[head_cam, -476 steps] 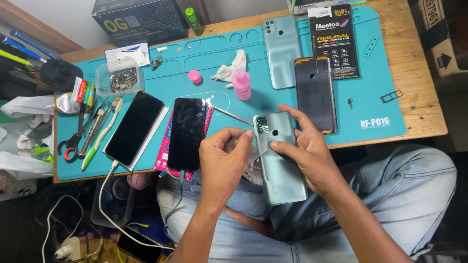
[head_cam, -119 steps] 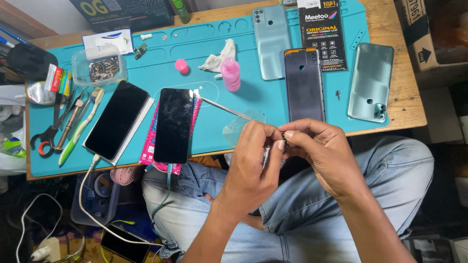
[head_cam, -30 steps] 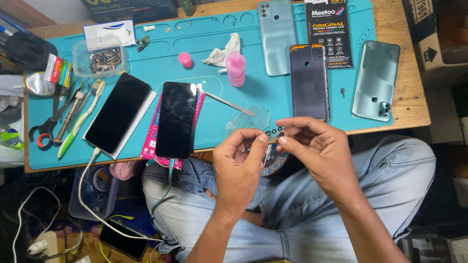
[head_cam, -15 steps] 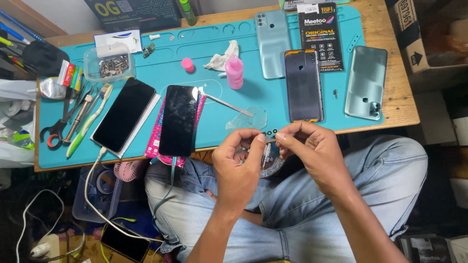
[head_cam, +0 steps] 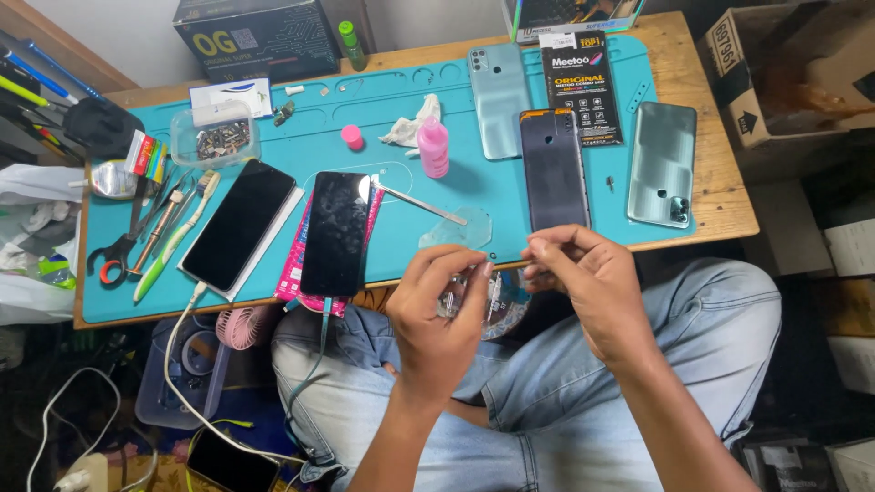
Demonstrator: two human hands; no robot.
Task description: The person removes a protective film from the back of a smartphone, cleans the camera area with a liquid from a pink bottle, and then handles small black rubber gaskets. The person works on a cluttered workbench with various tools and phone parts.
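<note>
Over my lap, just below the table's front edge, my left hand (head_cam: 439, 310) and my right hand (head_cam: 583, 278) are raised close together. A small clear film piece (head_cam: 481, 296) is pinched between them, with the left fingers curled round it and the right thumb and forefinger closed at its upper right. What lies under the film is hidden. Just beyond the hands on the teal work mat (head_cam: 365, 109) lie another clear film (head_cam: 456, 228), metal tweezers (head_cam: 419, 202) and a dark opened phone (head_cam: 553, 169).
Two black-screened phones (head_cam: 239, 223) (head_cam: 337, 232) lie at the left, two green back covers (head_cam: 499, 87) (head_cam: 663, 162) at the right. A pink bottle (head_cam: 433, 146), a screw box (head_cam: 214, 137) and hand tools (head_cam: 146, 232) are also there. A cardboard box (head_cam: 784, 73) stands far right.
Since sixteen seconds ago the green back cover has left my hands and lies at the mat's right. In the last second my hands drew slightly apart and dropped a little lower.
</note>
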